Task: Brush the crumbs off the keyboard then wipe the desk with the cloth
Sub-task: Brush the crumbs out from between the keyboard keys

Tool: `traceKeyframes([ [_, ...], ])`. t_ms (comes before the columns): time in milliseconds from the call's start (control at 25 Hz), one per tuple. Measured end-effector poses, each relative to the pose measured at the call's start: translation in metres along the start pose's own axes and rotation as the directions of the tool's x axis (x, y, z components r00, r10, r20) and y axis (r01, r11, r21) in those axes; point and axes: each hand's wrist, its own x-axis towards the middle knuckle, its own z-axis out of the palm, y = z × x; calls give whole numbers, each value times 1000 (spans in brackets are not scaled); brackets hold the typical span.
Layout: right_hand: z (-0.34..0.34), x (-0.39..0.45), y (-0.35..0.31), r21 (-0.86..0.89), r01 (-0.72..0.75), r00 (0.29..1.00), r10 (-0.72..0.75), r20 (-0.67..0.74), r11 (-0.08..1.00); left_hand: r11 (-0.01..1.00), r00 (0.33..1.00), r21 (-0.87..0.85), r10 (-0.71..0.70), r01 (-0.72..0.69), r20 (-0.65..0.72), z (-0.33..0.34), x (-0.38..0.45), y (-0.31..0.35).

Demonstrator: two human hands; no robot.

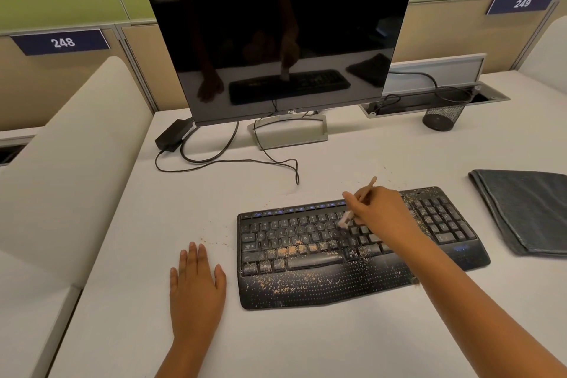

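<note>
Brushing step: right hand [379,212] pinches brush [357,205] on keyboard [362,279].
Left hand [196,288] flat, fingers together; next, sweep crumbs [288,250] toward desk [306,344] front edge.

Two bare forearms, sleeveless up to the frame edge; left hand [196,288] and right hand [380,212] ungloved, without rings or watch.

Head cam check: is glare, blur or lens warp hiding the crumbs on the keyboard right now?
Head view: even light, no glare on the keyboard; crumbs read clearly. The brush tip in the right hand is slightly blurred. Wide-angle warp bends the edges; the monitor mirrors the hands.
</note>
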Motion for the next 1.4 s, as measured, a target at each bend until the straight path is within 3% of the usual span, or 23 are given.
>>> traceKeyframes([
  [80,5,-1,2,3,-19,999,19,43,1000,1000,1000,-4,-2,2,-5,0,0,-1],
  [160,4,-3,4,-106,-34,993,46,108,994,1000,1000,-8,-2,2,-6,0,-1,0],
  [360,0,2,6,27,-35,999,35,6,999,1000,1000,-7,-1,1,-9,1,0,-1],
  [480,4,-2,5,-70,-39,997,43,57,997,1000,1000,-9,-5,4,-7,0,-1,0],
  [680,5,-2,-4,68,40,992,-31,-122,997,1000,1000,-4,-2,2,-6,0,-1,1],
  [840,18,-2,-3,-196,40,999,-47,-27,980,1000,1000,-2,-1,1,1,-1,-1,0],
  [1040,11,12,-6,-222,1,995,-22,-93,975,1000,1000,3,-2,2,5,-1,-1,0],
  [1160,13,9,-3,-281,-9,1000,1,-27,960,1000,1000,-1,-4,4,2,-1,-1,0],
  [1400,11,6,-3,-220,0,996,-19,-86,976,1000,1000,-6,-5,5,-3,0,0,-1],
])
